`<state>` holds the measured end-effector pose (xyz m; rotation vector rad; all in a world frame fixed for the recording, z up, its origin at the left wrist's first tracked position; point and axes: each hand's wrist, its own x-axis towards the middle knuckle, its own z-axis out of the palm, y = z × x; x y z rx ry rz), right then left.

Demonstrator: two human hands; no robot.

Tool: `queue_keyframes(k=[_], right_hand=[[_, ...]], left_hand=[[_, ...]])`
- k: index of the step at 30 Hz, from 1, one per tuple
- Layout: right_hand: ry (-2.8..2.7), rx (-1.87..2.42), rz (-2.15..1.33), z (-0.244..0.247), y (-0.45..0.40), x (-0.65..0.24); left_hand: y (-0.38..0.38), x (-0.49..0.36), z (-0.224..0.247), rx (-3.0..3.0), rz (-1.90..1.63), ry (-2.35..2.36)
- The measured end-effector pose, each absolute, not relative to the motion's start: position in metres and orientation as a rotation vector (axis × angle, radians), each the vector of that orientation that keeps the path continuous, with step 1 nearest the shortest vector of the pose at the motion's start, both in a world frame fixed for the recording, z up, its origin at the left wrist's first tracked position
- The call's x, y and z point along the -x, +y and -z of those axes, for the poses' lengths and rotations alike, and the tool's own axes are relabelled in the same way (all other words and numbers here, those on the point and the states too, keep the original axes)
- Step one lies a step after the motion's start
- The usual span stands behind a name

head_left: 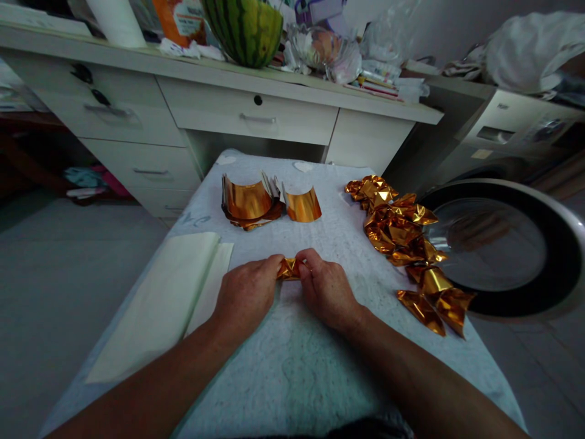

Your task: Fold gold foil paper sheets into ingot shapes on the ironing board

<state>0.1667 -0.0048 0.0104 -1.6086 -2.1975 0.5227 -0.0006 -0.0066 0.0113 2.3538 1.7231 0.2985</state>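
Between my two hands is a small folded piece of gold foil paper [289,269], held just above or on the cloth-covered board. My left hand [250,286] pinches its left end, thumb and fingers closed. On its right end, my right hand [326,289] grips in the same way. Beyond them lies a stack of curled gold foil sheets [249,201], with a single curled gold sheet [304,205] beside it on the right. A heap of folded gold foil pieces [393,228] runs along the right side.
Folded pale paper [159,305] lies at the left on the cloth-covered surface [292,378]. Past the far edge stands a white drawer cabinet [292,122] carrying a cut watermelon [247,30] and plastic bags. At the right, a washing machine's round door [503,244] hangs open near the board's edge.
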Motion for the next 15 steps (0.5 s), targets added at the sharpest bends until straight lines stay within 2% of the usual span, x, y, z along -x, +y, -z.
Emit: queue_keyframes(k=[15], right_hand=[[-2.208, 1.59, -0.515, -0.0098, -0.0044, -0.1664]], left_hand=[[-0.0078, -0.0001, -0.0119, -2.337, -0.337, 1.723]])
